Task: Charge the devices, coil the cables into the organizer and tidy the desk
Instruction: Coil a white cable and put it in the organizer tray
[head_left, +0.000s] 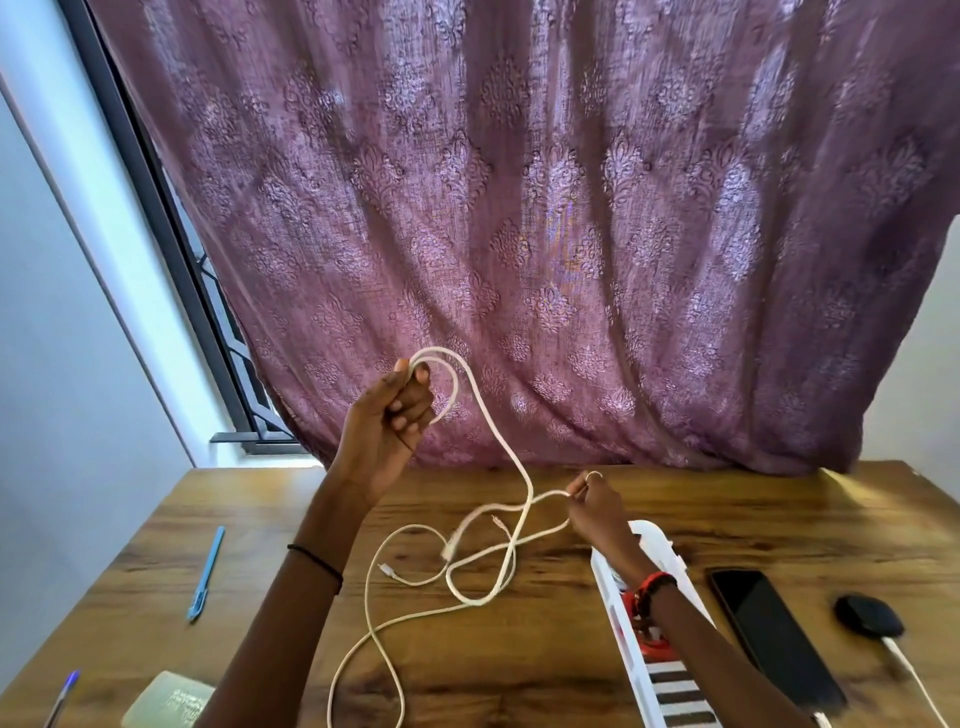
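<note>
A long white cable (498, 441) runs from my raised left hand (392, 421) down to the wooden desk (519, 665). My left hand grips a loop of it above the desk's far edge. Lower and to the right, my right hand (595, 506) pinches another stretch of the same cable just above the desk. A second thinner white cable (374, 623) lies tangled with it on the desk. The white slotted organizer (670, 686) lies under my right forearm. A black phone (774, 634) lies to its right.
A blue pen (207, 574) lies at the desk's left. Another pen (62, 699) and a pale block (166, 699) sit at the near left corner. A black round device (867, 616) with a white lead is at the right. A purple curtain (519, 208) hangs behind.
</note>
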